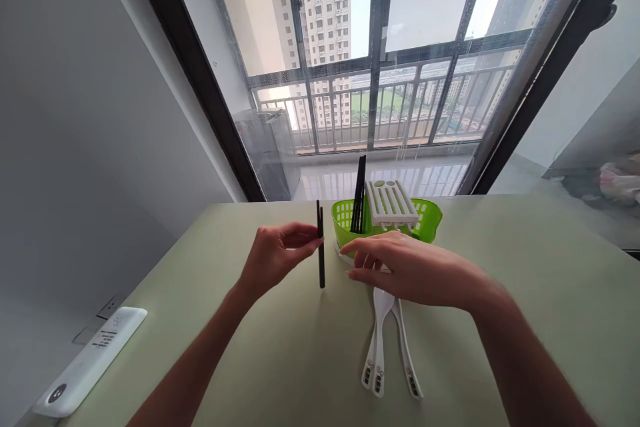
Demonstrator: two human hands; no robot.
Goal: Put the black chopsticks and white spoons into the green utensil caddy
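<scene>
My left hand (281, 252) pinches a pair of black chopsticks (321, 264) and holds them upright, left of the green basket (345, 237). My right hand (395, 264) hovers in front of the basket with its fingers apart and slightly curled, nothing between them. More black chopsticks (359, 197) stand in the left part of the basket. A white slatted rack (393, 204) sits on the basket's middle. Below my right hand, several white spoons (379, 347) lie on the table with their handles towards me; my hand covers some of their heads.
The pale green table (270, 360) runs up to a glass sliding door. A white power strip (95, 360) lies along the table's left edge by the wall. Beyond the glass are a balcony railing (415, 107) and tall buildings.
</scene>
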